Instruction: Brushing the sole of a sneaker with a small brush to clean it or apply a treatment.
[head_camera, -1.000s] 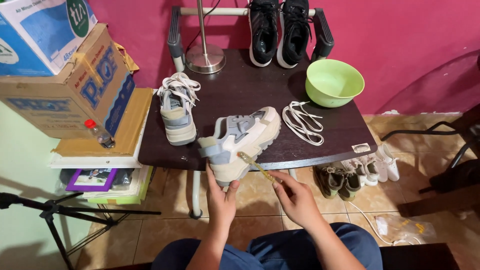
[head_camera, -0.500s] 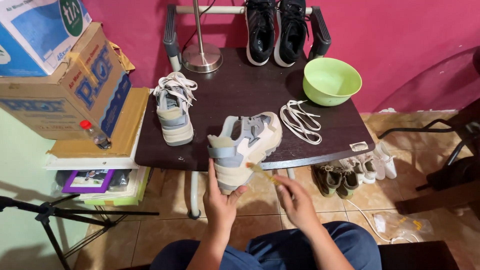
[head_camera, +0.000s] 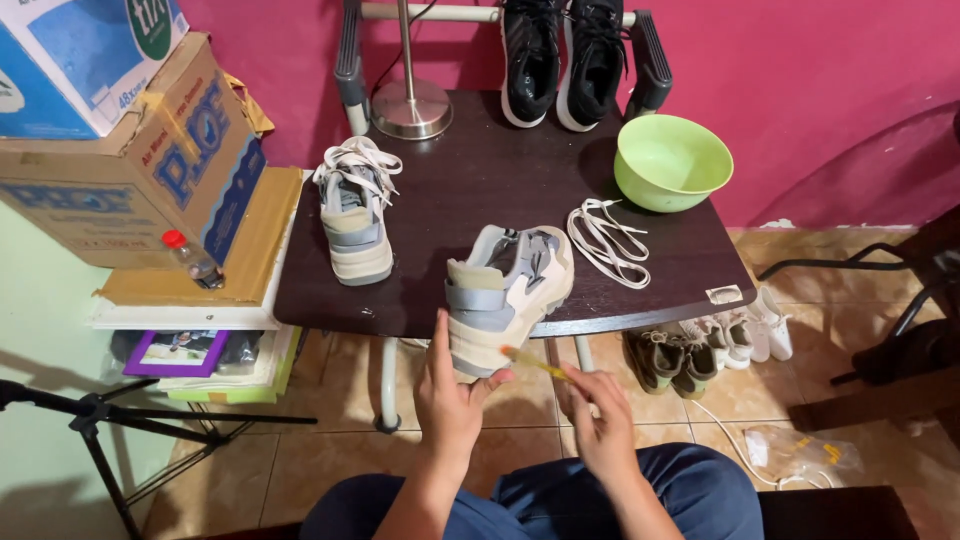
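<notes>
We hold a beige and grey chunky-soled sneaker with its laces removed (head_camera: 505, 295) at the near edge of the dark wooden surface (head_camera: 470, 190), roughly at six o'clock of that top. Our left hand (head_camera: 450, 405) cups the heel from below, fingers wrapped against the sole and heel counter, thumb up along its left side. Our right hand (head_camera: 600, 430) pinches a thin yellow-handled brush (head_camera: 535, 362), fingers closed on the handle, its tip touching or just beside the heel sole; we cannot tell which.

The shoe's long axis runs from heel near us toward one o'clock, toe pointing away and slightly right, the toe end over or resting on the surface and the heel past its edge. We judge it light, with a stiff rubbery sole and a soft, yielding upper; the open tongue will flop, so the firm heel and midsole are the sound places to grip.

Its laced beige and grey mate (head_camera: 352, 215) stands at ten o'clock of the held shoe. The loose white laces (head_camera: 607, 240) lie at two o'clock, with a light green plastic bowl (head_camera: 672, 162) beyond them. A pair of black sneakers (head_camera: 562, 55) sits at twelve o'clock, beside a metal lamp base (head_camera: 411, 108).
</notes>
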